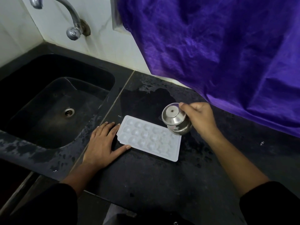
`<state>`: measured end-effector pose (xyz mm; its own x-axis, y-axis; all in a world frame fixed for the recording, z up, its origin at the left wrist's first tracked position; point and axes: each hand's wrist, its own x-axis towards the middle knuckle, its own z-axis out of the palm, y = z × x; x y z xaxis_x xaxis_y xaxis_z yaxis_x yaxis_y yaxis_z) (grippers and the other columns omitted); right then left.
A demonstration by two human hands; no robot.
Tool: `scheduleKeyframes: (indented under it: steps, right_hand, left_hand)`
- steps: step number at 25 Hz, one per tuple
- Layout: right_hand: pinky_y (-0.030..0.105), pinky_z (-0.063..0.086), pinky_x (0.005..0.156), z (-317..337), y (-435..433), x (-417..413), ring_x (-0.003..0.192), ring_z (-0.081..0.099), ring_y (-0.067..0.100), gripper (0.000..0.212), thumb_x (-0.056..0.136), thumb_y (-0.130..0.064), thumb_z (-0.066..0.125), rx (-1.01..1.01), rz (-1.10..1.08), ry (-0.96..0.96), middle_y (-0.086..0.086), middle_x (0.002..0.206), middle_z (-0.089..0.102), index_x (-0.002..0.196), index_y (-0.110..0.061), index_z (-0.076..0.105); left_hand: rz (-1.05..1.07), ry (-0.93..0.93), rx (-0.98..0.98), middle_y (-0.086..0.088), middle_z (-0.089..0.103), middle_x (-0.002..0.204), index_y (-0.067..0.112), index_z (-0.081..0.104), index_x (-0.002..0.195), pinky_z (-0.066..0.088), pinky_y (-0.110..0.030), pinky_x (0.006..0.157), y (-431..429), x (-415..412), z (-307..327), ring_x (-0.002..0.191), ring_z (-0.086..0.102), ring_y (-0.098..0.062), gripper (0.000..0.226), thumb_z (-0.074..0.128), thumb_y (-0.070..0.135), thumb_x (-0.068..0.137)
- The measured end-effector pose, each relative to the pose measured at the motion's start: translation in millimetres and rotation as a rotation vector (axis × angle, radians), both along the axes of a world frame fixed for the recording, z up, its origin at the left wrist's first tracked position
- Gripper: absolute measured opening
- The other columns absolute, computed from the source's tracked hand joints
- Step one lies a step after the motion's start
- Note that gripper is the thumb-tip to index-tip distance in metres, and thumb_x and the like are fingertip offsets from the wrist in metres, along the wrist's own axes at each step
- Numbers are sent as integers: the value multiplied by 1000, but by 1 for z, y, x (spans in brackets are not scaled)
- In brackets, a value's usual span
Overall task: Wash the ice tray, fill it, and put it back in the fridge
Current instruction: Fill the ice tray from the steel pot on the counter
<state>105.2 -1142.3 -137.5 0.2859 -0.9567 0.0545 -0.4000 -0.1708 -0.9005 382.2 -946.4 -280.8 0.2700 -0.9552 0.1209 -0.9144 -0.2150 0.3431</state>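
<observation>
The right hand (198,118) curls round a tipped steel pot (176,121). Just below-left of that grip, on the wet black counter (146,176), the ice tray (149,140) lies flat, long axis running from the pot's corner away to the left hand (102,143), whose spread, straight fingers steady its far short end.

Home kitchen. Black sink (90,73) set in a dark stone counter (146,176) with wet patches. Chrome tap (71,15) on white wall tiles (113,46). Purple cloth (219,54) hangs over the counter's right side. On hand: ice tray (149,138), steel pot (176,120).
</observation>
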Motion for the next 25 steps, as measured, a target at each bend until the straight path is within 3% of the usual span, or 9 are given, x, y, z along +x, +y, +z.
scheduleKeyframes:
  steps: [2, 5, 11, 15, 18, 20, 21, 23, 25]
  right_hand:
    - [34, 33, 50, 0, 2, 12, 46, 37, 15, 61, 88, -47, 71, -157, 41, 284, 5, 48, 38, 52, -8, 41]
    - [29, 29, 49, 6, 10, 31, 44, 44, 18, 59, 91, -48, 65, -340, 75, 587, 0, 46, 42, 53, -11, 41]
    - [29, 30, 48, 10, 14, 49, 46, 48, 18, 57, 95, -50, 56, -461, 102, 767, -1, 47, 47, 55, -11, 45]
    - [31, 34, 49, 4, 4, 34, 44, 43, 17, 59, 92, -49, 64, -327, 35, 584, -1, 47, 45, 54, -10, 43]
    - [38, 34, 52, -11, -6, 14, 51, 39, 19, 59, 91, -42, 72, -23, -16, 175, 5, 53, 42, 55, -3, 45]
    - [31, 32, 52, -15, -7, 6, 53, 38, 19, 55, 93, -34, 75, 156, -78, -79, 8, 57, 41, 61, 3, 51]
    - [26, 31, 49, -15, -6, 4, 50, 36, 16, 51, 94, -31, 74, 213, -96, -156, 5, 55, 39, 60, -1, 52]
    - [20, 28, 42, -11, -5, 6, 43, 32, 9, 46, 96, -28, 72, 272, -99, -265, -3, 49, 38, 57, -14, 52]
    - [18, 27, 40, -6, -6, 14, 42, 31, 7, 45, 97, -26, 71, 250, -77, -303, -3, 49, 37, 58, -13, 53]
  left_hand:
    - [2, 1, 2, -3, 45, 163, 26, 43, 159, 22, -49, 128, 0, 0, 0, 156, 31, -25, 97, 38, 91, 87]
    - [7, 2, 8, -2, 44, 164, 27, 42, 160, 20, -48, 128, 0, 0, 0, 157, 29, -24, 98, 37, 92, 87]
    - [8, -4, 5, -3, 45, 163, 27, 43, 159, 22, -49, 128, 0, 0, 0, 156, 31, -24, 98, 38, 93, 87]
    - [8, 0, 1, -3, 45, 163, 27, 43, 159, 22, -50, 128, -1, 0, 0, 156, 31, -25, 98, 38, 92, 87]
    - [8, -2, 5, -3, 45, 163, 28, 43, 160, 21, -50, 129, 0, 0, 0, 156, 31, -24, 97, 39, 92, 87]
    - [9, -5, 9, -2, 45, 163, 28, 42, 160, 21, -49, 129, -1, 0, 0, 156, 31, -24, 97, 39, 92, 87]
    - [9, -7, 11, -2, 45, 163, 28, 42, 160, 21, -49, 129, -1, 0, 0, 156, 31, -24, 97, 39, 92, 87]
    - [8, -11, 17, -2, 44, 163, 28, 42, 160, 21, -49, 129, -2, 0, 0, 156, 31, -24, 98, 38, 92, 87]
    - [8, -14, 20, -2, 44, 163, 28, 42, 160, 22, -50, 129, -1, 1, 0, 156, 31, -24, 98, 38, 93, 87]
